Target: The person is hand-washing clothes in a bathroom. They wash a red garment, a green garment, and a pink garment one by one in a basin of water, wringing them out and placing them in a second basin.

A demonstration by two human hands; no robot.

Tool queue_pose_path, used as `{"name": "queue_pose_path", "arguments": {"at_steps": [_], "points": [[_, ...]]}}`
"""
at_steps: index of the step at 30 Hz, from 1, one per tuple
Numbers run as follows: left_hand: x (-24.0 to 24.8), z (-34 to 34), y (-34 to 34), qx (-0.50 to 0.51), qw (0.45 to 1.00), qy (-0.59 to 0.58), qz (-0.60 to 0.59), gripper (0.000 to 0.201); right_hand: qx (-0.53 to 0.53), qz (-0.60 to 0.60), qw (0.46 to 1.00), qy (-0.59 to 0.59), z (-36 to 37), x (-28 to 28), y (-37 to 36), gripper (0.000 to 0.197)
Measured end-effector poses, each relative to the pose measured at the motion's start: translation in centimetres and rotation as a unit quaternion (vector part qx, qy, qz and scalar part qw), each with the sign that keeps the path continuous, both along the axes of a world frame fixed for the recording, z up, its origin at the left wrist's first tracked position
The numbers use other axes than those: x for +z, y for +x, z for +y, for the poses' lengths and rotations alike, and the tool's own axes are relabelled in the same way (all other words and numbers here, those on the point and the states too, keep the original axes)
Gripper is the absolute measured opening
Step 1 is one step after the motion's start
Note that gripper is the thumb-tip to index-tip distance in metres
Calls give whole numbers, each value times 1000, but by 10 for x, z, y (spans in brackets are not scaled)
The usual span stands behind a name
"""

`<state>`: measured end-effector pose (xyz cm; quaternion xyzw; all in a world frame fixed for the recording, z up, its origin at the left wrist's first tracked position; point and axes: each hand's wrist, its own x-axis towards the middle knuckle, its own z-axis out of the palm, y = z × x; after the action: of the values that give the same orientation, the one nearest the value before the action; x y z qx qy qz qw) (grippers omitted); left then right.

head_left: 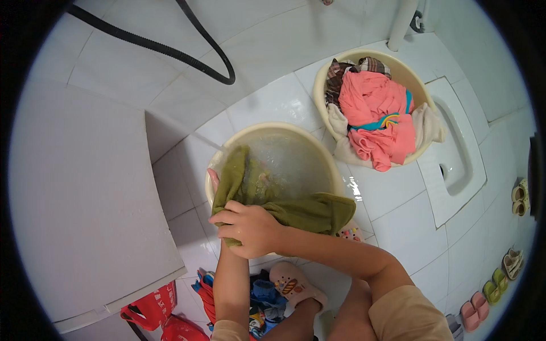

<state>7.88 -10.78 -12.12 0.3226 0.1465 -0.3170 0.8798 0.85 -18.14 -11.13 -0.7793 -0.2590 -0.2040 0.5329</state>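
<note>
A dark green cloth garment [318, 211], wet and bunched, hangs partly in the cloudy water of a cream basin [336, 170] and partly over its near rim. My right hand [250, 226] is closed on the garment near the basin's front-left edge, where it crosses over my left wrist. Under the cloth, my left hand [214, 179] is mostly covered. Only part of it shows at the left rim, and a bit of skin that looks like fingertips appears among the folds. It seems closed around the cloth.
A second cream basin [424, 94] at the far right holds pink, plaid and white clothes. Beside it lies a squat toilet [469, 165]. A white cabinet [91, 199] stands left. Below are red bags [153, 310], clothes [267, 298], a clog [293, 284]; shoes line the right wall.
</note>
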Motion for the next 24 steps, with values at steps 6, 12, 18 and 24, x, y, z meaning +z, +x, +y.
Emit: {"name": "queue_pose_path", "arguments": {"at_steps": [6,12,18,24], "points": [[-5,12,-11,66,997,33,-31,48,-53,-15,995,-84,5,-8,16,29],[-26,20,-6,116,973,190,-56,42,-133,143,980,39,-33,-56,61,28],[-47,34,3,-24,963,254,-85,57,-312,377,869,70,-68,-122,64,39],[-88,56,22,-5,971,238,-32,66,3,367,889,-273,-42,-131,59,31]]}}
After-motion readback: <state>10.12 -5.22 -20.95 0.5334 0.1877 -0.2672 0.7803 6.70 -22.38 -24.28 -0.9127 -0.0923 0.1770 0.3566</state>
